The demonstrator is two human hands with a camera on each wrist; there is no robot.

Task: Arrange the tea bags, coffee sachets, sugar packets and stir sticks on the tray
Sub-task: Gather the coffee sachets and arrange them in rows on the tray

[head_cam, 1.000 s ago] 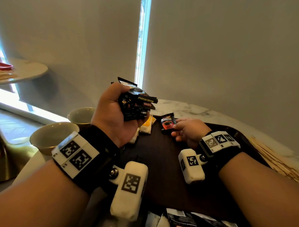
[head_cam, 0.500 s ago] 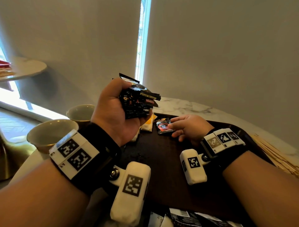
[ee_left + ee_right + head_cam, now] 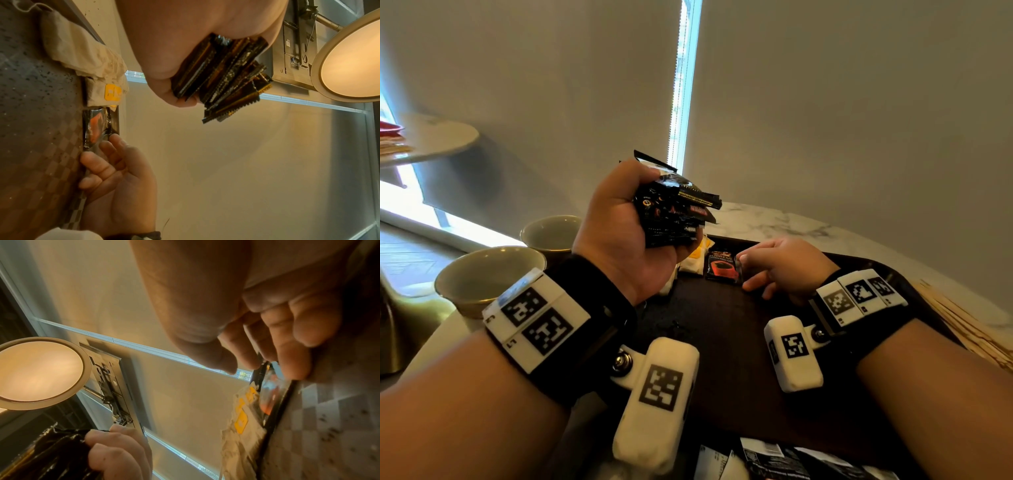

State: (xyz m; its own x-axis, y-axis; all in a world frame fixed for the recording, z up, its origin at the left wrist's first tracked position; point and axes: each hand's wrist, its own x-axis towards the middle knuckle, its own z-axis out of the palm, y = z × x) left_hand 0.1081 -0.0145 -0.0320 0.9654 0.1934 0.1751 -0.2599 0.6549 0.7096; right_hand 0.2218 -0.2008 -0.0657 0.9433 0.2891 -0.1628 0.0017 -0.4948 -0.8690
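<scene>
Black coffee sachets (image 3: 674, 209) gripped in left hand (image 3: 619, 236), right hand (image 3: 787, 267) fingertips touching single sachet (image 3: 722, 269)

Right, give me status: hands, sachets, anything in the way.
Left hand grips a bunch of sachets, raised above the tray. Right hand fingertips on one sachet lying beside the tea bags. Nothing blocking.

Tray (image 3: 722, 342): on the table (image 3: 767, 222), in front of the person.
Tea bags (image 3: 693, 262): at the tray's far edge.
Single coffee sachet (image 3: 722, 269): flat on the tray, just right of the tea bags.
Right hand (image 3: 784, 267): on the tray, fingertips at the single coffee sachet's right edge.
Left hand (image 3: 619, 236): raised above the tray's left side, gripping a bundle of coffee sachets (image 3: 674, 209).
Two bowls (image 3: 486, 277): left of the tray.
Stir sticks (image 3: 969, 329): on the table, right of the tray.
More packets (image 3: 791, 460): at the tray's near edge.
</scene>
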